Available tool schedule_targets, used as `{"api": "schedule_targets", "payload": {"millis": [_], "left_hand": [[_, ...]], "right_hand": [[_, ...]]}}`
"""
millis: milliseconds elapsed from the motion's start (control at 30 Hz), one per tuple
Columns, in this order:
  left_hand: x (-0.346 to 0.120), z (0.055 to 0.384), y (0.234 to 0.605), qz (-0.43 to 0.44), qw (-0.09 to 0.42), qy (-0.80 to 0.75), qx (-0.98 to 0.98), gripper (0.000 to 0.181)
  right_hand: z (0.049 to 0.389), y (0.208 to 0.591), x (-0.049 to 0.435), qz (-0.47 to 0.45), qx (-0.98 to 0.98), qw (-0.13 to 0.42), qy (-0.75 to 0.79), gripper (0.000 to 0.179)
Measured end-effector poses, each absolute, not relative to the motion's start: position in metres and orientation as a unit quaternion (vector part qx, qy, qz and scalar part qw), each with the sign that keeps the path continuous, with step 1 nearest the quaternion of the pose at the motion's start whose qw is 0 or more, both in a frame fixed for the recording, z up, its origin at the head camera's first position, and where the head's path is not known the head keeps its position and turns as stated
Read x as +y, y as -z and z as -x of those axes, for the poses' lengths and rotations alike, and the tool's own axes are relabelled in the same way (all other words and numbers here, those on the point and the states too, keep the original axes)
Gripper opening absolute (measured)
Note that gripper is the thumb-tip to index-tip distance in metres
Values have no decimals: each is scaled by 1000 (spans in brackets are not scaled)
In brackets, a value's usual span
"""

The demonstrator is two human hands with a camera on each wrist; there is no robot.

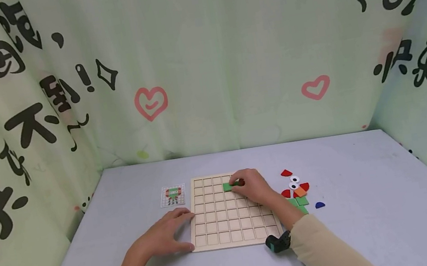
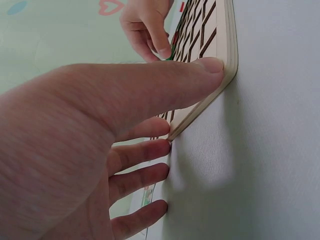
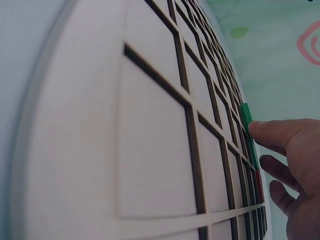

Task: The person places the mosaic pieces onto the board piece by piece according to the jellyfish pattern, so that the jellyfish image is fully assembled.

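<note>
A pale wooden grid board (image 1: pixel 211 227) lies on the table. My left hand (image 1: pixel 168 232) has its fingers spread along the board's left side, with the thumb (image 2: pixel 207 70) resting on the near left corner. Over the far part of the grid, my right hand (image 1: pixel 253 186) pinches a green tile (image 3: pixel 247 116) between bent fingers, its fingertips right at the board. Fingers cover part of this tile in the head view. Beside it on the grid, a dark red piece (image 3: pixel 259 186) shows in the right wrist view.
Left of the board lies a pattern card (image 1: pixel 172 195) with a coloured figure. To the right are red pieces (image 1: pixel 286 172), round eye pieces (image 1: pixel 294 179), an orange square (image 1: pixel 300 192), green squares (image 1: pixel 302 201) and a blue half-disc (image 1: pixel 320 205). A printed curtain (image 1: pixel 200 107) surrounds the table.
</note>
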State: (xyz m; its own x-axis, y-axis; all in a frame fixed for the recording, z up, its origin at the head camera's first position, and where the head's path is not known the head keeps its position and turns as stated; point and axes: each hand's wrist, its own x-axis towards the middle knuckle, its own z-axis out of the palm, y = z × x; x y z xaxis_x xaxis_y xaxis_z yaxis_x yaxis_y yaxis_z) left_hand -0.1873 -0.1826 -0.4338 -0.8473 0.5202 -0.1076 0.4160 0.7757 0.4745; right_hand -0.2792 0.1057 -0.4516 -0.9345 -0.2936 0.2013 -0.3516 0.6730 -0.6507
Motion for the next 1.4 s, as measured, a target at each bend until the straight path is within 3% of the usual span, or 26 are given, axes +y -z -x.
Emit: {"api": "schedule_targets", "payload": {"millis": [833, 1400], "left_hand": [[-182, 185, 430, -245, 121, -228, 934, 73], [-181, 183, 427, -245, 119, -226, 935, 75]], "right_hand": [[281, 452, 78, -193, -916, 33, -351, 6], [276, 443, 91, -213, -907, 17, -363, 10]]}}
